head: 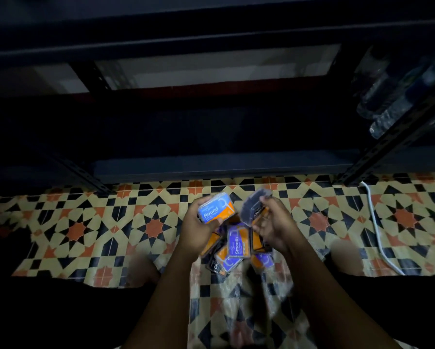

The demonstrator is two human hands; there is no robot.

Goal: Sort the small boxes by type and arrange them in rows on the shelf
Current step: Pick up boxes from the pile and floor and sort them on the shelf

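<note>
My left hand holds a blue and orange box marked "Round", label up, above the floor. My right hand grips a dark box that is tilted and blurred. Below and between both hands lies a pile of several small boxes on the tiled floor, one of them purple and marked "Smooth". The dark metal shelf stands just beyond the pile; its lowest board is in shadow.
A clear plastic wrapper lies on the patterned tile floor under the pile. A white cable runs across the floor at right. Plastic bottles lie on the right-hand shelf. My knees flank the pile.
</note>
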